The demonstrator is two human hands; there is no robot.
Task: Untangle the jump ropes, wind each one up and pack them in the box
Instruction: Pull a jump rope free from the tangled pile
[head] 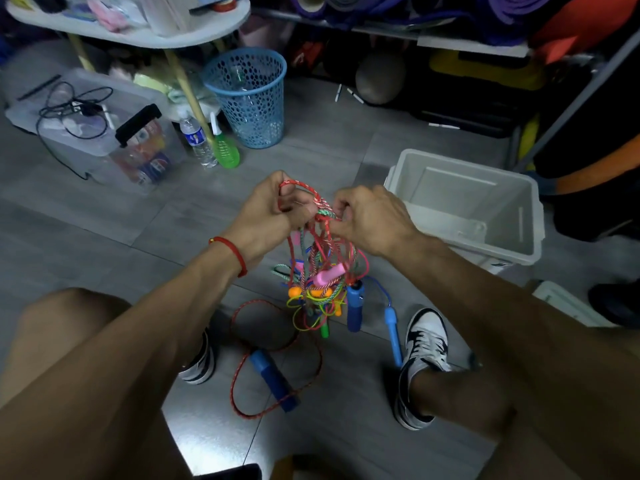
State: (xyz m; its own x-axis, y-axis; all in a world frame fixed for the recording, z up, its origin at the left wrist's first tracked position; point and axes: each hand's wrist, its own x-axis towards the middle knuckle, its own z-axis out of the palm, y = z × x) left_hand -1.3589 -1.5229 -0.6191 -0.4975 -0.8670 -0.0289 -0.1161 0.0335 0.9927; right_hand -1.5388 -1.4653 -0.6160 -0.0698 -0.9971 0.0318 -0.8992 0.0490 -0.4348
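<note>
A tangle of jump ropes (320, 271) in red, green, yellow and blue hangs in the air between my hands, with pink, orange, green and blue handles dangling low. My left hand (266, 216) grips a red cord loop at the top of the tangle. My right hand (370, 220) pinches the knot of red and green cord beside it. One red rope (242, 382) trails onto the floor in loops, its blue handle (273, 379) lying between my feet. The white plastic box (519, 244) stands open on the floor to my right, nothing visible inside.
A blue mesh waste basket (249, 95), a water bottle (197, 140) and a green spray bottle (225, 150) stand ahead. A clear lidded bin (104, 133) with cables on top sits at left. Shelves of rolled mats line the back. My shoes (420, 344) flank the rope.
</note>
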